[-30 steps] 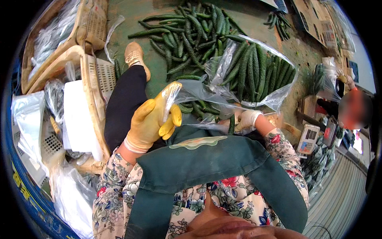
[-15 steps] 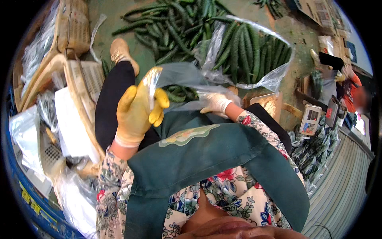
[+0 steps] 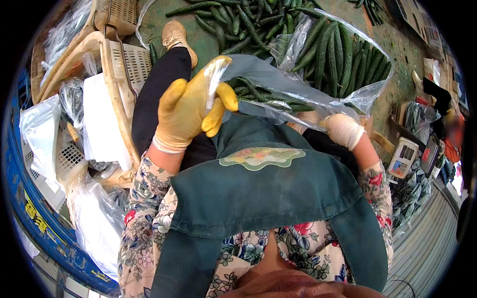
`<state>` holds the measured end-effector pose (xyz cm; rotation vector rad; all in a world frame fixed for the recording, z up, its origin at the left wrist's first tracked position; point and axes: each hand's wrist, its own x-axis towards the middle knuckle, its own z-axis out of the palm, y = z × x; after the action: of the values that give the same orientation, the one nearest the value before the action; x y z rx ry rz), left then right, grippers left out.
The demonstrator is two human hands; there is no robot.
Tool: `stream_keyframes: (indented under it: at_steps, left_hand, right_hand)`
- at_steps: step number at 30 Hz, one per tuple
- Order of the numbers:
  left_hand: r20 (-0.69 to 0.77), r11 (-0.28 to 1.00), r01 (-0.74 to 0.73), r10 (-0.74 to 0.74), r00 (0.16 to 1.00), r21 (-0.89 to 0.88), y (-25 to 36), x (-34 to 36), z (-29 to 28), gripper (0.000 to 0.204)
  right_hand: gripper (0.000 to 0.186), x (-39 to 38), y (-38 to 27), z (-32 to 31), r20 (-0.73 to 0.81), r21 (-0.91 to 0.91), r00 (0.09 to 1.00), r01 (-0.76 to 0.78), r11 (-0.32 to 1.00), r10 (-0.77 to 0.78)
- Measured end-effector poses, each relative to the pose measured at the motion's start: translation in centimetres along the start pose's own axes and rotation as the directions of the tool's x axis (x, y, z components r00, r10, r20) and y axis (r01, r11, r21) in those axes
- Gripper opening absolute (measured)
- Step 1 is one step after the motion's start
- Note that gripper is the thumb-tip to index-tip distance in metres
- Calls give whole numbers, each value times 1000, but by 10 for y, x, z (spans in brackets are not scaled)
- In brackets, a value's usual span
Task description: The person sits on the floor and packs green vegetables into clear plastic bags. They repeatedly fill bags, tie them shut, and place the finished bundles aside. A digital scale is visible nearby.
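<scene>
I have the left hand (image 3: 191,107), gloved in yellow, grasping clear plastic (image 3: 263,72) stretched toward my right hand (image 3: 343,130); I cannot tell whether that grip clenches its edge. Just beyond, cucumbers (image 3: 325,52) lie on the floor (image 3: 203,39), some lined up inside a bag (image 3: 366,102).

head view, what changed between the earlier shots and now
The right hand moved right, away from the left hand; the clear plastic bag between them is spread wider. The cucumber first seen by the right hand no longer shows there. The left hand still grips the bag; the cucumber-filled bag stayed put.
</scene>
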<state>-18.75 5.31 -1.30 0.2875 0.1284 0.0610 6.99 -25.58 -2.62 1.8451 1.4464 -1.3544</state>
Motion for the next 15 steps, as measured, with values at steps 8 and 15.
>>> stream_keyframes:
  at_steps: [8, 15]
  left_hand:
    - [-293, 918, 227, -131, 947, 324, -6, 11, 2, 85]
    - [-244, 891, 320, -249, 937, 322, -17, 12, 6, 73]
  right_hand:
    - [28, -5, 12, 26, 136, -88, 987, -77, 993, 88]
    - [46, -4, -16, -74, -245, 829, 963, 268, 490, -113]
